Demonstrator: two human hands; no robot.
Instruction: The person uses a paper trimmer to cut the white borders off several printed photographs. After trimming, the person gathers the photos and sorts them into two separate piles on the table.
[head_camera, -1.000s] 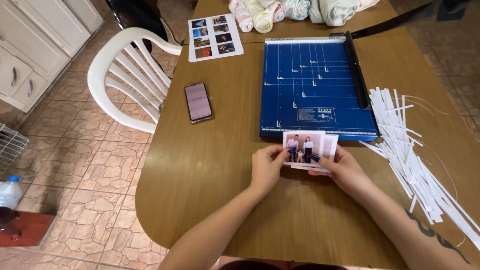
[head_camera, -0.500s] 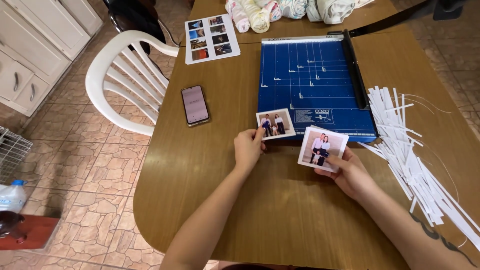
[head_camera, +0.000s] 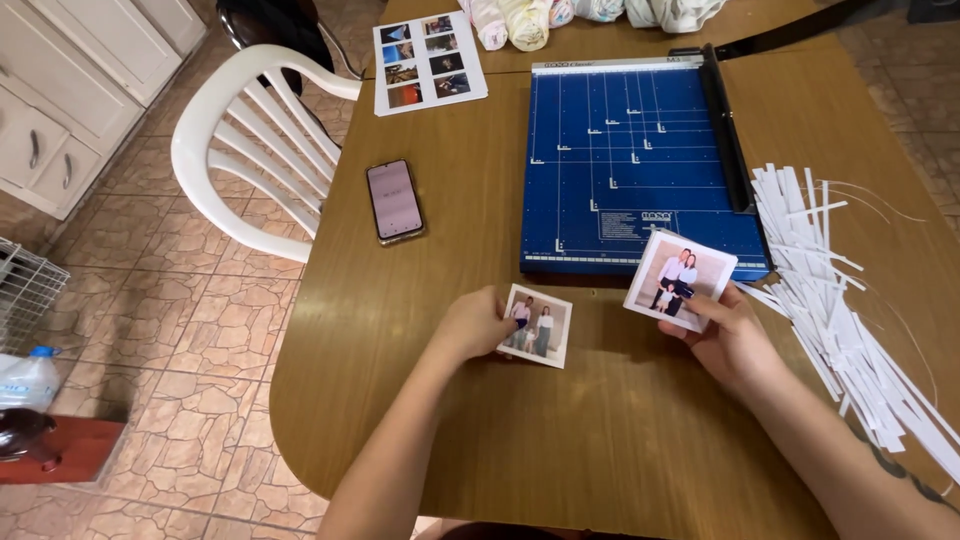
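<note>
My left hand (head_camera: 470, 322) pinches the left edge of a small square photo print (head_camera: 539, 325) of people, low over the wooden table (head_camera: 560, 450). My right hand (head_camera: 728, 335) holds a second small photo print (head_camera: 681, 277), tilted up just in front of the blue paper trimmer (head_camera: 634, 165). The two prints are apart, about a hand's width between them. The trimmer's black blade arm (head_camera: 724, 125) lies down along its right side.
A pile of white paper strips (head_camera: 845, 310) spreads over the table at the right. A phone (head_camera: 393, 200) lies left of the trimmer, a sheet of several printed photos (head_camera: 427, 62) at the far left. A white plastic chair (head_camera: 255, 150) stands beside the table. Rolled cloths (head_camera: 590, 12) line the far edge.
A second ago both hands held the prints together at the trimmer's front edge. They have since separated them; my left hand has brought its print down toward the table, my right stays near the trimmer.
</note>
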